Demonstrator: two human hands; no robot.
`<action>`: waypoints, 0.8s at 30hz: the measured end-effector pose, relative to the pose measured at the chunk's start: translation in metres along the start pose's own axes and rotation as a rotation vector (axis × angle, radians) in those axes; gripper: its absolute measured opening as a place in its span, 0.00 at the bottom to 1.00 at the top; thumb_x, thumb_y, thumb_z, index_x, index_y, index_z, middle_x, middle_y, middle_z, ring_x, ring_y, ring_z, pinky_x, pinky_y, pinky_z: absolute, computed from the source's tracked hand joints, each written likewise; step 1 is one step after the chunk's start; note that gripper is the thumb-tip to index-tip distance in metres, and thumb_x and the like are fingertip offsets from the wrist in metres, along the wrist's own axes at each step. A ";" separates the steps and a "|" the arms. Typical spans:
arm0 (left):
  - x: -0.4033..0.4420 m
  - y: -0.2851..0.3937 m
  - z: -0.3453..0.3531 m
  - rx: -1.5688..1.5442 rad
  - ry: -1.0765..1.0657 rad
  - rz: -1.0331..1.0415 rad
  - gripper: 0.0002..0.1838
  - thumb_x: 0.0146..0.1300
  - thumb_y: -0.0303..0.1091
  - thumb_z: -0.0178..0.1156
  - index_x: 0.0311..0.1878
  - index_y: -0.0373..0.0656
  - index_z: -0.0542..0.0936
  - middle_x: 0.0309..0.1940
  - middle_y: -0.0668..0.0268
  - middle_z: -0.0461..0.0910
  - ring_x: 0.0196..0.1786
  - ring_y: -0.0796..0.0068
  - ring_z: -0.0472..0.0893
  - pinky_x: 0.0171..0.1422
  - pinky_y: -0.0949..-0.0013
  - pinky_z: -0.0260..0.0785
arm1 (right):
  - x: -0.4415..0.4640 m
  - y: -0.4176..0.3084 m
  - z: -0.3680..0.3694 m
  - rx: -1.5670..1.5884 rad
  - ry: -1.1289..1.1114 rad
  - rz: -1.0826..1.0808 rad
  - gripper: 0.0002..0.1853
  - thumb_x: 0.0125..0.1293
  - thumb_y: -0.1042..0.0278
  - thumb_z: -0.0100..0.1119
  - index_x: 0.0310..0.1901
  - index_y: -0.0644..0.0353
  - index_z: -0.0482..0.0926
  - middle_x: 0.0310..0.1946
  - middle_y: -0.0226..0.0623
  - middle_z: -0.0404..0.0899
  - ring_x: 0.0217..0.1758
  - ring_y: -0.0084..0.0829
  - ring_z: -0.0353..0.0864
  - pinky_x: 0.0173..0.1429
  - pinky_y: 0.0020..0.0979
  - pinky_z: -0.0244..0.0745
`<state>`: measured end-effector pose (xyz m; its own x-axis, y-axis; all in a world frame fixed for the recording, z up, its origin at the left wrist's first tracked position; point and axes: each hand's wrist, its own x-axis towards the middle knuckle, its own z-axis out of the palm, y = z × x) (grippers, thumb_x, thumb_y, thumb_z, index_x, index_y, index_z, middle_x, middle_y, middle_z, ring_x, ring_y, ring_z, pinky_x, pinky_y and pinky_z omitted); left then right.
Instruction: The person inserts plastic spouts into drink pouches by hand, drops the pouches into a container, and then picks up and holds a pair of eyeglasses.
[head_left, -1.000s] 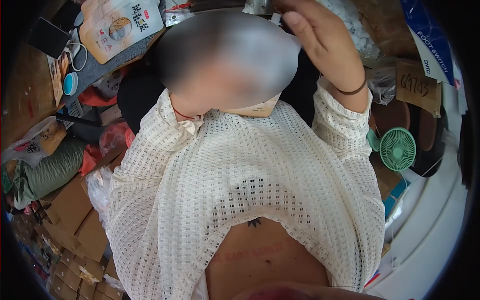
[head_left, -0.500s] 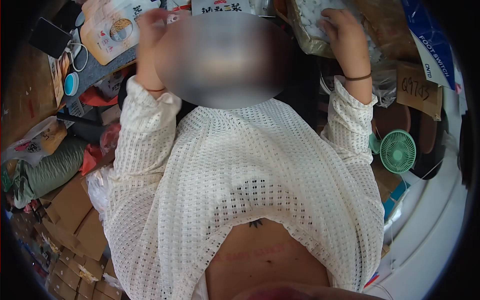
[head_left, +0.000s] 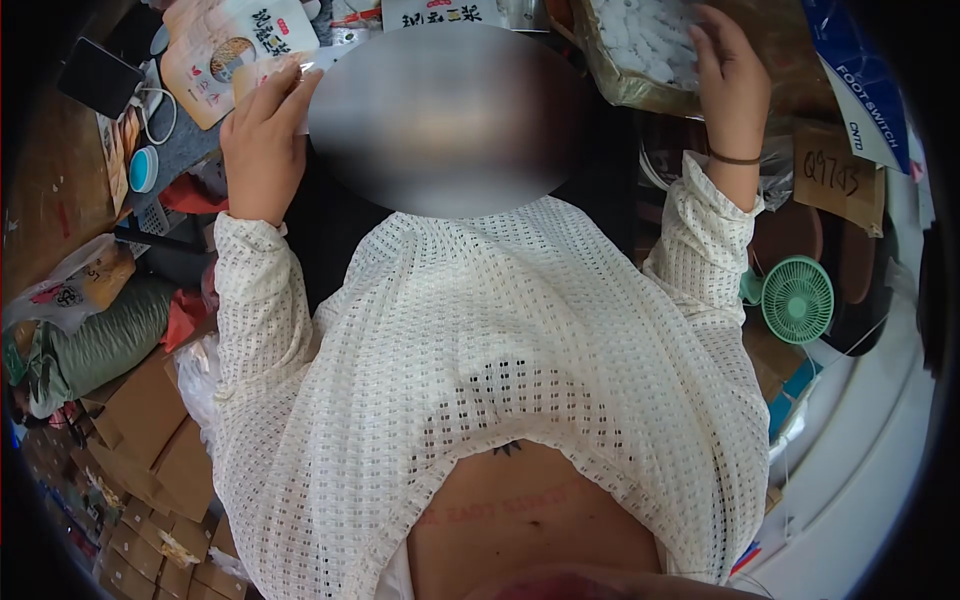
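My left hand [head_left: 265, 150] is closed at the fingertips on a printed pouch [head_left: 252, 80] with a white and orange face and a clear edge. Part of it goes under the blurred oval. Behind it lies a larger pouch [head_left: 215, 50] of the same print, with dark characters. At the upper right, my right hand [head_left: 735, 85] hovers by the right side of a tray [head_left: 625, 92] heaped with small white pieces [head_left: 645, 40]. Its fingers are slightly curled and apart, with nothing visible between them. What lies under the oval is hidden.
A black device with a white cable [head_left: 100, 75] and a blue-lidded tub [head_left: 143, 168] sit at the left. To the right are a foot switch box [head_left: 860, 90], a marked cardboard piece [head_left: 838, 180] and a green fan [head_left: 797, 300]. Cardboard boxes [head_left: 150, 430] fill the lower left.
My left hand has come down and left, out from beside the blurred oval, with the pouch in its fingers. My right hand has shifted right, from over the tray to its side.
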<state>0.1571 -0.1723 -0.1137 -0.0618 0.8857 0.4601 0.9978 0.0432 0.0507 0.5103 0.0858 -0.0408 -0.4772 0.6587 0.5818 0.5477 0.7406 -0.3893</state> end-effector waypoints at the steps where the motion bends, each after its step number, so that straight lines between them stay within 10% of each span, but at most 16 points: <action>1: -0.001 -0.004 0.001 -0.020 0.005 0.039 0.22 0.63 0.20 0.61 0.61 0.45 0.82 0.55 0.60 0.84 0.54 0.61 0.85 0.59 0.59 0.75 | 0.000 0.000 0.000 0.079 0.019 0.088 0.10 0.73 0.75 0.57 0.53 0.67 0.80 0.39 0.42 0.84 0.38 0.34 0.84 0.43 0.30 0.77; 5: -0.002 0.026 0.008 -1.046 0.212 -0.600 0.11 0.73 0.27 0.60 0.54 0.34 0.83 0.40 0.66 0.86 0.44 0.82 0.81 0.50 0.75 0.73 | 0.000 -0.032 -0.012 0.373 -0.138 0.306 0.08 0.71 0.78 0.61 0.50 0.67 0.82 0.35 0.32 0.83 0.35 0.17 0.79 0.40 0.23 0.74; 8: 0.009 0.057 0.001 -1.117 -0.067 -0.551 0.10 0.71 0.27 0.63 0.52 0.34 0.83 0.39 0.68 0.86 0.42 0.82 0.82 0.49 0.76 0.73 | -0.016 -0.030 0.010 0.500 -0.246 -0.018 0.12 0.68 0.74 0.64 0.53 0.57 0.86 0.40 0.38 0.87 0.43 0.37 0.85 0.48 0.34 0.78; 11: 0.014 0.087 0.018 -1.293 -0.125 -0.519 0.10 0.71 0.30 0.67 0.49 0.34 0.84 0.41 0.69 0.85 0.43 0.86 0.80 0.49 0.79 0.72 | -0.007 -0.067 0.007 0.096 -0.336 -0.487 0.10 0.70 0.75 0.63 0.50 0.60 0.87 0.38 0.31 0.86 0.40 0.26 0.83 0.46 0.27 0.77; 18: 0.020 0.116 0.020 -1.434 -0.265 -0.522 0.09 0.70 0.29 0.67 0.50 0.35 0.84 0.41 0.69 0.86 0.44 0.86 0.80 0.50 0.80 0.72 | -0.023 -0.095 0.036 1.176 -0.297 0.356 0.06 0.70 0.78 0.62 0.47 0.68 0.84 0.31 0.31 0.83 0.32 0.15 0.77 0.38 0.22 0.72; 24: 0.023 0.130 0.018 -1.560 -0.430 -0.573 0.12 0.72 0.29 0.64 0.53 0.32 0.82 0.45 0.66 0.87 0.44 0.84 0.82 0.51 0.78 0.74 | -0.010 -0.105 0.014 0.524 -0.401 0.007 0.06 0.69 0.75 0.64 0.45 0.65 0.84 0.34 0.37 0.83 0.36 0.28 0.81 0.41 0.30 0.75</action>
<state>0.2854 -0.1386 -0.1122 -0.1040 0.9811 -0.1632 -0.1296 0.1493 0.9803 0.4481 0.0029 -0.0157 -0.7492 0.5873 0.3063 0.1929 0.6359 -0.7473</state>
